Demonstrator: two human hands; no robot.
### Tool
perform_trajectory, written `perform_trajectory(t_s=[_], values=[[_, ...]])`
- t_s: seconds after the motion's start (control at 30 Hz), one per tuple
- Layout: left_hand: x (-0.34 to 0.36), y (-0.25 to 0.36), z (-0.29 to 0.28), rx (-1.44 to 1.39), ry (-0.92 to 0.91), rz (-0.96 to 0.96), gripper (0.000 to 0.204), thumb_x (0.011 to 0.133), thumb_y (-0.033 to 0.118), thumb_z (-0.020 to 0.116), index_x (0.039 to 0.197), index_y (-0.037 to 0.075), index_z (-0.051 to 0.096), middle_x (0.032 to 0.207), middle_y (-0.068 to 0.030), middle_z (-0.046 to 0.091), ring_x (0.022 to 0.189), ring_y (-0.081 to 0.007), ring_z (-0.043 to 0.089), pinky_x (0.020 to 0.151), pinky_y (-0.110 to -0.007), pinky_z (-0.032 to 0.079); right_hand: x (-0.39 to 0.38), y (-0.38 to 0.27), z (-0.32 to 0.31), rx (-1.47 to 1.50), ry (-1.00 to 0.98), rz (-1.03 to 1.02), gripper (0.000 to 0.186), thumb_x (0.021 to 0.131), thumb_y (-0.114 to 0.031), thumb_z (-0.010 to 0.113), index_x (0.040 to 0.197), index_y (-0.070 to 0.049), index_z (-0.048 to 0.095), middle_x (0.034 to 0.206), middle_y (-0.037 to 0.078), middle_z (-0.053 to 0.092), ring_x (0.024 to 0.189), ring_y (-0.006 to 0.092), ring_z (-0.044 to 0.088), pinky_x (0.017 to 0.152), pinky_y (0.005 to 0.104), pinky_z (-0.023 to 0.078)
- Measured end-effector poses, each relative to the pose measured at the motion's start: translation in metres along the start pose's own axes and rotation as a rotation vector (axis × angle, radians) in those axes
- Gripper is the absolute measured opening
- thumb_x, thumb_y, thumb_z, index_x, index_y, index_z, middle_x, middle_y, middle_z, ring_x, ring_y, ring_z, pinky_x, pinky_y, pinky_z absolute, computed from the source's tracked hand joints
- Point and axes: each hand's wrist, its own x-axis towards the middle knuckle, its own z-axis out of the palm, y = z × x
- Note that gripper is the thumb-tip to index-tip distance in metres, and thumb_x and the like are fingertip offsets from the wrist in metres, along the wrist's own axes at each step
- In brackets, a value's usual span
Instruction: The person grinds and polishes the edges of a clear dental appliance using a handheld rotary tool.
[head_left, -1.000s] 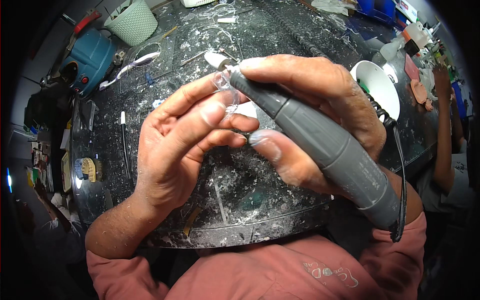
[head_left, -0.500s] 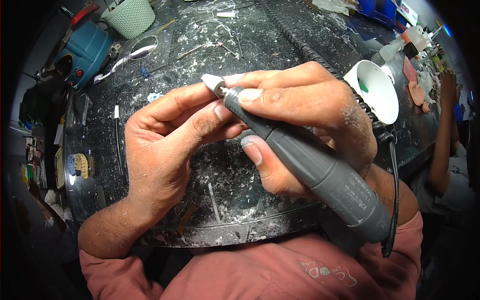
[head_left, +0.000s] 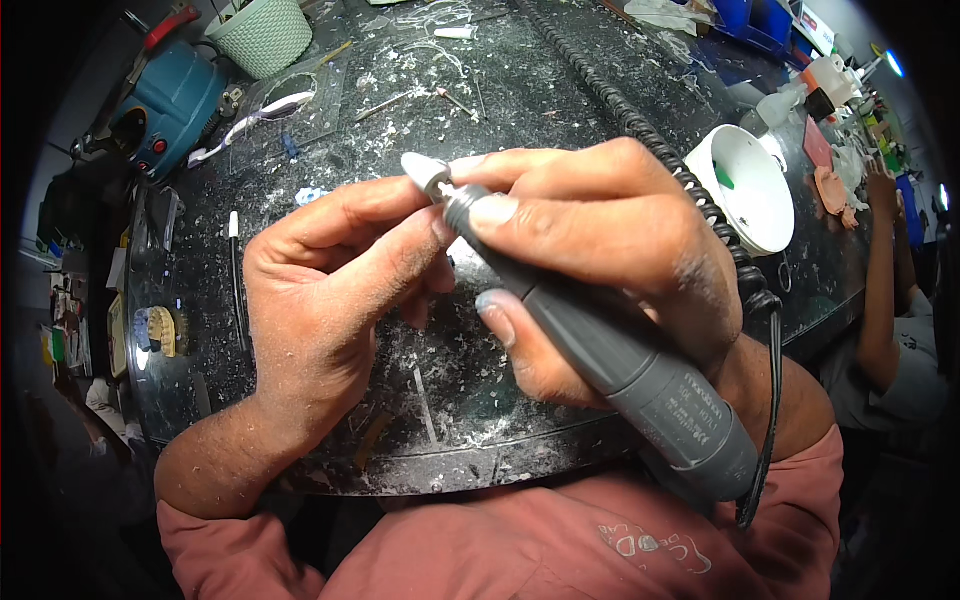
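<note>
- Head view: the right hand [head_left: 610,240] is closed around a grey rotary handpiece [head_left: 610,365], thumb pressed on its upper barrel near the metal collar, fingers wrapped over and under.
- The handpiece runs from the lower right, over the person's pink sleeve, up toward the centre; its white cone-shaped tip [head_left: 423,170] sits just above the left fingertips.
- A black coiled cord [head_left: 640,130] leaves the rear of the handpiece, loops past the right wrist and runs across the counter to the far edge.
- The left hand [head_left: 320,290] is pinched shut, thumb against forefinger, directly below the white tip and touching the handpiece collar. Whether it holds a small piece cannot be told; the fingers cover the spot.
- Both hands are raised over a dark counter [head_left: 560,80] strewn with white dust and clear shavings.
- On the counter, far left: a blue machine [head_left: 170,105] and a pale green basket [head_left: 262,35] just beside it.
- Right of the hands: a white funnel-shaped cup [head_left: 750,185], near the coiled cord.
- Left edge: a yellowish dental cast [head_left: 165,330], well apart from the hands.
- Right edge: another person's arm [head_left: 885,280] rests at the counter.
</note>
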Motion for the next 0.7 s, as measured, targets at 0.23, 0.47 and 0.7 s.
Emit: perform_trajectory(t_s=[0.23, 0.47, 0.7], values=[[-0.001, -0.002, -0.001, -0.098, 0.032, -0.046, 0.022, 0.079, 0.007, 0.064, 0.099, -0.002, 0.061, 0.08, -0.0072, 0.064, 0.062, -0.0081, 0.058, 0.047, -0.017, 0.042, 0.002, 0.002, -0.004, -0.069, -0.135, -0.119, 0.031, 0.06, 0.002, 0.07, 0.089, -0.002, 0.059, 0.085, 0.014, 0.056, 0.073, 0.0218, 0.061, 0.062, 0.0268, 0.051], [0.0, 0.002, 0.002, -0.088, 0.043, -0.059, 0.022, 0.079, 0.007, 0.064, 0.099, -0.001, 0.062, 0.079, -0.0057, 0.064, 0.062, -0.0078, 0.058, 0.046, -0.017, 0.042, -0.001, -0.002, -0.003, -0.021, -0.072, -0.095, 0.029, 0.061, 0.006, 0.068, 0.087, -0.001, 0.058, 0.088, 0.015, 0.056, 0.07, 0.0175, 0.06, 0.06, 0.0234, 0.05], [-0.001, -0.001, -0.003, -0.05, -0.001, -0.018, 0.022, 0.079, 0.005, 0.064, 0.1, -0.001, 0.062, 0.078, -0.0058, 0.064, 0.061, -0.007, 0.058, 0.046, -0.016, 0.042, 0.003, -0.003, -0.011, -0.013, -0.213, -0.077, 0.034, 0.062, 0.007, 0.065, 0.093, 0.001, 0.054, 0.089, 0.016, 0.052, 0.081, 0.0276, 0.059, 0.07, 0.0341, 0.051]])
